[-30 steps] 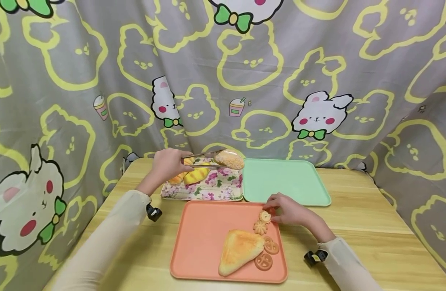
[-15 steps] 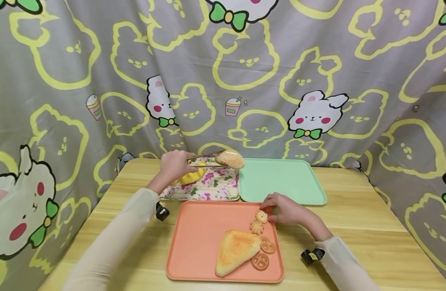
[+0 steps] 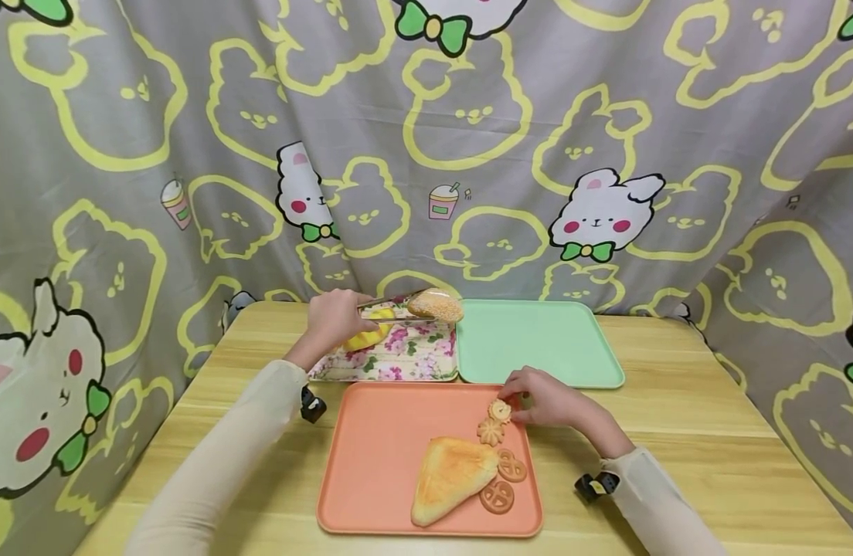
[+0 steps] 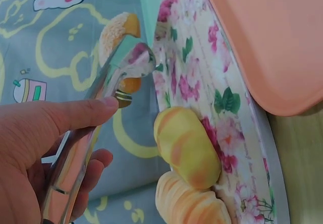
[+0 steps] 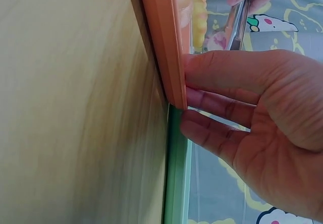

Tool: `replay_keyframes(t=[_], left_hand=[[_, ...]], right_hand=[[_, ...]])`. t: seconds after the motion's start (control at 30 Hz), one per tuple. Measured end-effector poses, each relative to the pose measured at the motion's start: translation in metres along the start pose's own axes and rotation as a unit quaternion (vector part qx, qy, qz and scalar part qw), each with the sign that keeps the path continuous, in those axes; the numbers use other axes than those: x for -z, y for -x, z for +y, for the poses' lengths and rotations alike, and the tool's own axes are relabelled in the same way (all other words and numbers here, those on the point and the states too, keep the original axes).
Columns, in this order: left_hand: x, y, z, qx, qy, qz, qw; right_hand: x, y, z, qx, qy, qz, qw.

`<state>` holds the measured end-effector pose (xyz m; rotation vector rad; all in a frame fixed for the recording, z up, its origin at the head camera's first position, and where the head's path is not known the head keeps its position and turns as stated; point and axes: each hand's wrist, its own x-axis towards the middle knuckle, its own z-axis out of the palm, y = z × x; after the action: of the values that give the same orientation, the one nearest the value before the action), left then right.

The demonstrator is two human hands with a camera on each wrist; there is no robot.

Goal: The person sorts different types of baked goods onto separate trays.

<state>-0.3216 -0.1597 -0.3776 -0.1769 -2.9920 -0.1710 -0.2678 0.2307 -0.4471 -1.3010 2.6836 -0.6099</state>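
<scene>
My left hand (image 3: pixel 334 320) grips metal tongs (image 4: pixel 75 166) over the floral tray (image 3: pixel 419 357). Held between the tong ends is a crumb-coated bun (image 3: pixel 436 306), raised near the tray's right side. A yellow bread roll (image 4: pixel 186 147) lies on the floral tray, with a paler ridged roll (image 4: pixel 191 203) beside it. At the far right corner of the orange tray (image 3: pixel 371 463), my right hand (image 3: pixel 548 398) rests with loosely bent fingers touching the rim area. Whatever lies under those fingertips is hidden. Two flower-shaped cookies (image 3: pixel 491 432) lie just beside them.
A green tray (image 3: pixel 538 340) stands at the back right, against the floral one. On the orange tray lie a triangular bread (image 3: pixel 450 475) and two pretzel-shaped cookies (image 3: pixel 497 496). The patterned curtain (image 3: pixel 371 116) hangs behind the wooden table (image 3: pixel 684 432).
The left hand has shifted slightly right relative to the floral tray, covering more of the rolls; the bun stays in the tongs. The right hand stays at the orange tray's corner. The view has shifted slightly.
</scene>
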Motion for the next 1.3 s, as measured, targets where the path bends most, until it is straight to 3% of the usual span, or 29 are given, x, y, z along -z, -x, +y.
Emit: replay_keyframes(t=[0.23,0.6,0.87,1.3], left_hand=[[0.002,0.002,0.003,0.014,0.000,-0.017,0.9998],[-0.007,0.002,0.008,0.001,-0.023,0.015,0.9996],[-0.010,-0.002,0.012,0.022,-0.022,0.008,0.9995],[-0.006,0.002,0.011,0.033,-0.009,0.004,0.9994]], right_hand=[[0.001,-0.002,0.000,0.001,0.008,0.001,1.0000],[0.000,-0.001,0.001,0.004,0.009,0.003,0.9999],[0.000,-0.002,0.000,0.003,0.007,0.004,1.0000],[0.000,-0.002,0.000,0.003,0.007,0.005,1.0000]])
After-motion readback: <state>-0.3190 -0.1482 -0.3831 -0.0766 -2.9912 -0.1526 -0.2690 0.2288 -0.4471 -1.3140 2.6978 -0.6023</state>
